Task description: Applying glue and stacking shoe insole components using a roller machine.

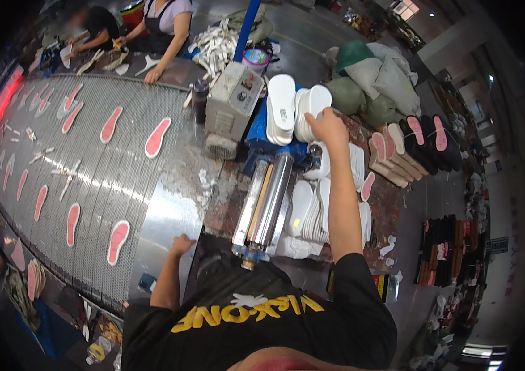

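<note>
My right hand (329, 128) reaches forward to a stack of white insoles (319, 99), its thumb and fingers bent round the near edge of the top one. Just left of it stands a second stack of white insoles (281, 105). Both rest on the blue top of a roller machine (271, 201) with shiny metal rollers. My left hand (182, 243) lies low on the edge of a metal sheet (166, 213) beside the conveyor, fingers loosely stretched and nothing seen in them.
At left, a mesh conveyor (89, 179) carries pink-and-white insoles (118, 242). A grey control box (232, 102) and dark bottle (199, 99) stand beside it. More white insoles (302, 207) are stacked right of the rollers. Sacks (367, 77) lie behind. Two people work across the conveyor.
</note>
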Demonstrator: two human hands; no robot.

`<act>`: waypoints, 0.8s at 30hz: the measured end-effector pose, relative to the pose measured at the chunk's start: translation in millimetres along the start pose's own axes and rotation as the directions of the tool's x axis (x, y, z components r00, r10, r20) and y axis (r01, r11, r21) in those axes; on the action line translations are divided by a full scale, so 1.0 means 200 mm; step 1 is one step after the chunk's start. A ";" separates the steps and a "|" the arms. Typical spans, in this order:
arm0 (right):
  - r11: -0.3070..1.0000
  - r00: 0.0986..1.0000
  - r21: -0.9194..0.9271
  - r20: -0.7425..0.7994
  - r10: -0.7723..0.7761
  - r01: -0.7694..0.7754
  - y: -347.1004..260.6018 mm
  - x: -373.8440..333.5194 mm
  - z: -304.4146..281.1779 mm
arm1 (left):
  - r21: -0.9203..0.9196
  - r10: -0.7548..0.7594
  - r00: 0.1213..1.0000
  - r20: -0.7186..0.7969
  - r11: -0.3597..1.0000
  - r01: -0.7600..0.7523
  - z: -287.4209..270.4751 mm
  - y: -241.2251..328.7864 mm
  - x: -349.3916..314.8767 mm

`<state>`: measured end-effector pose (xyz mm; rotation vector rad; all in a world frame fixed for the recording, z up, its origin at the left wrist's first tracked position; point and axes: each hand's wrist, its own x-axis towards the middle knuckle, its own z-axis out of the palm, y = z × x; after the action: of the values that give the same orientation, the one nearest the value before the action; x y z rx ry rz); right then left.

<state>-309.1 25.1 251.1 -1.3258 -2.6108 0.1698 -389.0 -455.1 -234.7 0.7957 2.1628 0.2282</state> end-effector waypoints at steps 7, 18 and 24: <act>0.877 0.977 0.462 -0.213 -0.033 0.130 0.19 -0.10 -0.11 | -0.116 -0.058 0.998 -0.020 0.992 0.056 -0.06 0.05 -0.05; -0.104 0.920 0.994 0.013 0.393 0.030 0.94 -0.88 0.15 | -0.465 0.317 0.926 -0.207 0.801 -0.378 -0.72 0.56 -0.22; 0.040 0.909 0.992 0.094 0.407 -0.120 1.13 -1.09 0.38 | -0.150 0.645 0.712 -0.277 0.703 -0.695 -1.30 1.28 -0.39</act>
<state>-24.8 -17.9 104.3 -1.0364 -1.2280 1.4855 -425.5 -276.3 90.9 1.4513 1.8699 0.9795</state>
